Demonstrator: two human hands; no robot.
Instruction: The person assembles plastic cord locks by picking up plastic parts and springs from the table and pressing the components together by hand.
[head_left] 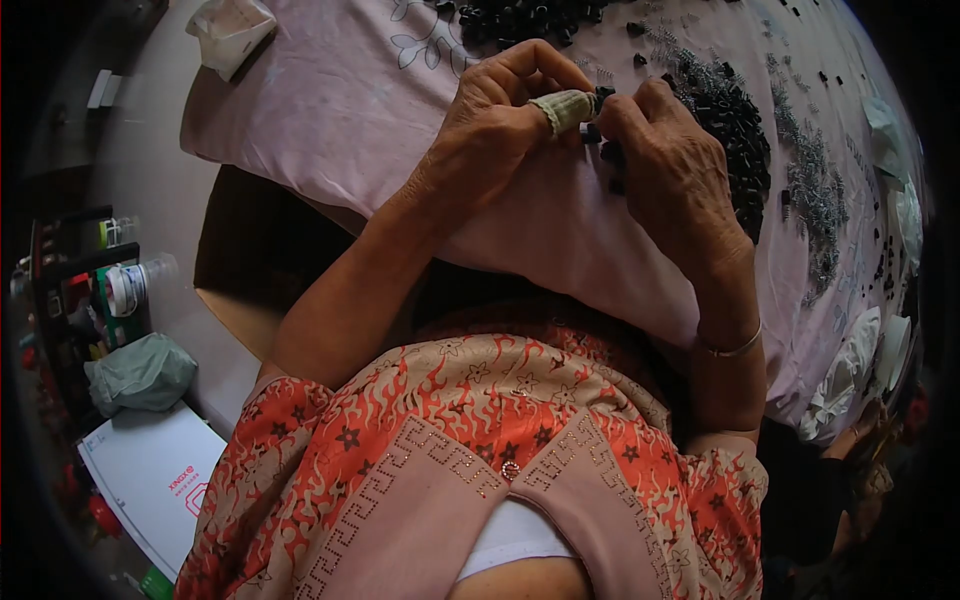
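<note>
My left hand (492,112) is closed in a pinch, with a pale knitted finger cover (563,110) on its thumb. At its tip is a small black plastic piece (604,95). My right hand (672,150) meets it from the other side, fingers bent and pressed together at the same piece; its fingertips are partly hidden. Just below the fingers lie loose black pieces (612,153) on the pink cloth (560,225). Close beside my right hand is a heap of black plastic pieces (738,130), with small metal springs (690,66) along its upper edge.
More black pieces (530,22) are heaped at the far edge. Another band of springs (815,200) runs down the right. A paper cup-like container (232,35) stands at upper left. On the left are a grey plastic bag (143,372) and a white box (150,480).
</note>
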